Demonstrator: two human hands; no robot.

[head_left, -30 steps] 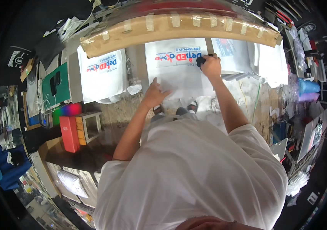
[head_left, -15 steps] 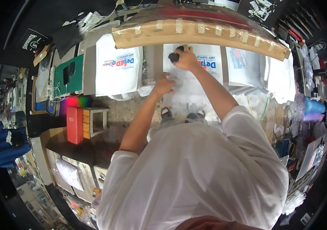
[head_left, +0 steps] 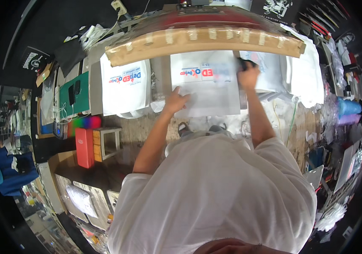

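Note:
In front of me lies a white sheet-like piece (head_left: 213,99) with a mirrored blue and red print (head_left: 196,73) across its upper part. My left hand (head_left: 176,101) rests at its lower left, fingers apart, holding nothing. At the right edge of that piece, my right hand (head_left: 249,76) is closed around a black, soft-looking pad (head_left: 246,64), partly hidden by the fingers and blurred. A similar white printed piece (head_left: 126,95) lies to the left. Another, faintly printed piece (head_left: 268,72) lies to the right of the pad.
A long frame edged with brown tape (head_left: 206,42) overhangs the far side of the pieces. To the left are a green mat (head_left: 81,91) with dark phones, a red box (head_left: 84,148) and a small stool (head_left: 107,144). A blue bundle (head_left: 348,108) stands far right.
My right hand has swept right with the black pad, from over the middle print to the piece's right edge. The middle print shows more fully. My left hand is slightly lower, and the view has shifted.

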